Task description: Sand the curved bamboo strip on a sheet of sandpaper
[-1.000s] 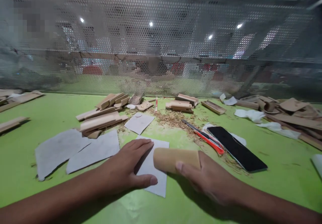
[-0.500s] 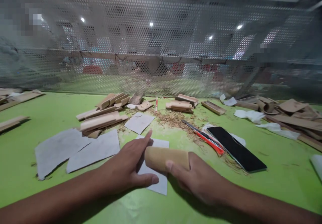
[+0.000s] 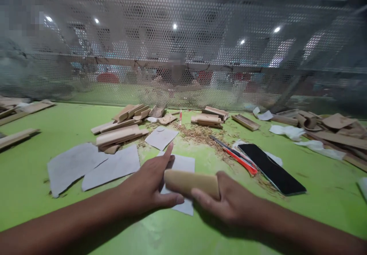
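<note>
My right hand (image 3: 229, 199) grips one end of a curved, pale bamboo piece (image 3: 190, 181), thumb along its near side. The bamboo's far end points left, over a white sheet of paper (image 3: 183, 163) on the green table. My left hand (image 3: 151, 184) is open at the sheet's left edge, its thumb and index finger spread apart on either side of the bamboo's left end. Its other fingers are mostly hidden. Whether the bamboo touches the sheet or the left palm I cannot tell.
Torn white sheets (image 3: 114, 167) lie left, below stacked bamboo pieces (image 3: 119, 134). Wood shavings (image 3: 197, 133), a red-handled utility knife (image 3: 236, 157) and a black phone (image 3: 271, 169) are right of centre. More bamboo (image 3: 340, 136) lies far right. A perforated metal screen (image 3: 129, 71) stands behind the table.
The bamboo piece has tilted slightly in my right hand, its right end lower. My left hand stays spread beside it. The whole view has shifted a little.
</note>
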`<state>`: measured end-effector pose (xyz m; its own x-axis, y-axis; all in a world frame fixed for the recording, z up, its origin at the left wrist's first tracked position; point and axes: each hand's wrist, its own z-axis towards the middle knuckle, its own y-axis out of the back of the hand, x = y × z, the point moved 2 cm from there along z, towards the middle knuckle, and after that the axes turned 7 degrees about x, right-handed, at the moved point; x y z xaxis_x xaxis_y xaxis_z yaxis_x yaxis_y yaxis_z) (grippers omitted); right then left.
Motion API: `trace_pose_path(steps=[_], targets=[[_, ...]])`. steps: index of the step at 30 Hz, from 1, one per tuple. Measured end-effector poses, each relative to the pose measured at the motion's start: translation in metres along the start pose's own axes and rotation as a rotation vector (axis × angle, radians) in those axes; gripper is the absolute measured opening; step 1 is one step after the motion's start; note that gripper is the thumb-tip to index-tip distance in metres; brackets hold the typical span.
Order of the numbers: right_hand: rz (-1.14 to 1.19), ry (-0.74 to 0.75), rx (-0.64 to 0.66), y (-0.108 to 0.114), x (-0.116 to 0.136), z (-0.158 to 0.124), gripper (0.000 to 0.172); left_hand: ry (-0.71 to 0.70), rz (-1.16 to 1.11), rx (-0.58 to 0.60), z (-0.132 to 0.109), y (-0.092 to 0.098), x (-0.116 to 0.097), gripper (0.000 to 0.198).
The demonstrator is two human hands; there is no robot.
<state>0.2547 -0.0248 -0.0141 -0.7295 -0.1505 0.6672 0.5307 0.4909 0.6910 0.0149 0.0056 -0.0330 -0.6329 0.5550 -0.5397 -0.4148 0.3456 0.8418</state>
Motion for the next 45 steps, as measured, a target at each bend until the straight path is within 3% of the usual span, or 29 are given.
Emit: trace_pose_path(steps=[3,6,10,13,15,18,20,23,26,29,35,41,45], targets=[[-0.186,0.039,-0.122,0.006,0.004,0.001,0.054,0.019,0.005,0.021,0.001,0.004,-0.005,0.125],[-0.164,0.252,0.107,0.005,0.011,-0.001,0.048,0.007,-0.002,0.029,0.001,0.005,-0.007,0.128],[-0.151,0.058,-0.002,0.007,0.007,-0.005,0.049,0.017,0.005,0.038,0.001,0.006,-0.007,0.126],[-0.085,0.096,0.071,0.003,0.005,-0.005,0.051,-0.01,-0.003,0.029,0.0,0.007,-0.009,0.125],[-0.081,0.057,-0.009,0.007,0.002,-0.001,0.05,0.004,-0.007,0.042,0.0,0.008,-0.011,0.124],[-0.112,0.078,-0.245,0.019,0.002,0.006,0.055,0.064,-0.013,0.083,-0.001,0.008,-0.01,0.125],[0.018,0.097,-0.26,0.021,0.005,0.007,0.056,0.046,-0.004,0.087,-0.001,0.008,-0.009,0.126],[0.457,0.085,-0.047,0.014,0.007,0.005,0.058,-0.102,0.041,-0.026,0.0,0.013,-0.01,0.117],[0.938,0.05,0.173,0.004,0.005,0.003,0.059,-0.278,0.08,-0.123,-0.001,0.02,-0.015,0.076],[1.18,-0.017,0.334,-0.003,-0.001,0.004,0.063,-0.356,0.153,-0.151,-0.001,0.026,-0.021,0.042],[1.259,-0.063,0.478,-0.005,-0.002,0.004,0.061,-0.421,0.141,-0.191,-0.002,0.029,-0.023,0.03],[1.163,-0.165,0.854,-0.008,-0.005,0.004,0.109,-0.352,-0.113,-0.179,-0.004,0.036,-0.032,0.029],[1.078,-0.235,0.994,-0.013,-0.017,0.005,0.113,-0.297,-0.319,-0.099,-0.006,0.039,-0.04,0.038]])
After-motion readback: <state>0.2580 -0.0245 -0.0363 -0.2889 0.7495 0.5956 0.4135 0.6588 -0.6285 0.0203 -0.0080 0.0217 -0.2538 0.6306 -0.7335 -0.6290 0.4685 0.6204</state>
